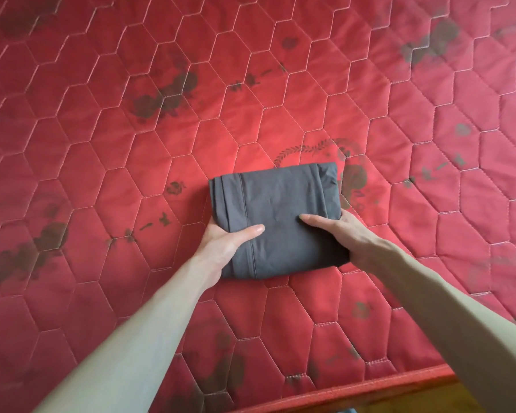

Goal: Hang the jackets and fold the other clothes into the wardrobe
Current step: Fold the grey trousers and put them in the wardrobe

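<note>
Gripping folded grey garment (276, 219) on red quilted mattress (102, 144), both hands, no readable writing.

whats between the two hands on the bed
In the head view, only the folded grey garment lies between the left hand and the right hand; each grips one side of it on the red mattress.

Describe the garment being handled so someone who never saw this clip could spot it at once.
A red quilted mattress with hexagon stitching fills the view. Near its middle lies a dark grey folded garment, a compact rectangle gripped at its near corners by the left hand and right hand. It is the only cloth item there, plain against the floral print.
</note>
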{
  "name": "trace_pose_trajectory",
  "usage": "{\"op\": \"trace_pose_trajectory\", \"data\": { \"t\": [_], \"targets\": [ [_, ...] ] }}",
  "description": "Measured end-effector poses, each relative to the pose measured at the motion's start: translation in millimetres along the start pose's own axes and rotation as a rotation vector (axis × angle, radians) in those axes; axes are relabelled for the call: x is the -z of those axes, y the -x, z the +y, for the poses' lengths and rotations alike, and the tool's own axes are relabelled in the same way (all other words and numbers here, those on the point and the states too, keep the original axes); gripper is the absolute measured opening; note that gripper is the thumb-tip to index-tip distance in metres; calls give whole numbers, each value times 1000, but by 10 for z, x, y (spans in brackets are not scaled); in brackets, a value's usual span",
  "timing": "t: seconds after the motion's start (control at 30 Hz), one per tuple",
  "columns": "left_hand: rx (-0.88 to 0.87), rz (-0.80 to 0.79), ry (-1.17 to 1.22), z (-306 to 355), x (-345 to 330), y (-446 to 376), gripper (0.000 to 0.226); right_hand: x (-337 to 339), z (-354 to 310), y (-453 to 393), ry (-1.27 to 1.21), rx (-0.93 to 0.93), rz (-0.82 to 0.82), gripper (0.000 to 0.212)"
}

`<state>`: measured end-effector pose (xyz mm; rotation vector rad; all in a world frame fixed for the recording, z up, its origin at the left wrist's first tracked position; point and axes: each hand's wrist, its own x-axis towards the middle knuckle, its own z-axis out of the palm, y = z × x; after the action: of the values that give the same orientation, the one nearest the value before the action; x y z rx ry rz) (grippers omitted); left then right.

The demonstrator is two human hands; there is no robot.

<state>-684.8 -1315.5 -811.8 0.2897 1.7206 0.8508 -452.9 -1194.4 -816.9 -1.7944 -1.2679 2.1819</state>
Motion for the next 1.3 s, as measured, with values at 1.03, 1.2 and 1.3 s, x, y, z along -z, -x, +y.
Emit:
{"op": "trace_pose_trajectory", "data": {
  "t": [1.03,1.2,1.3],
  "targets": [
    [-418,75,390,3100,803,4163,39,-387,-3257,4359,-56,295,126,55],
    [-453,130,489,3127,947,4821,40,-507,-3648,4747,20,368,16,41],
    [-457,269,563,3002,960,5087,43,-633,-3725,4888,84,417,-114,27]
  ]
}}
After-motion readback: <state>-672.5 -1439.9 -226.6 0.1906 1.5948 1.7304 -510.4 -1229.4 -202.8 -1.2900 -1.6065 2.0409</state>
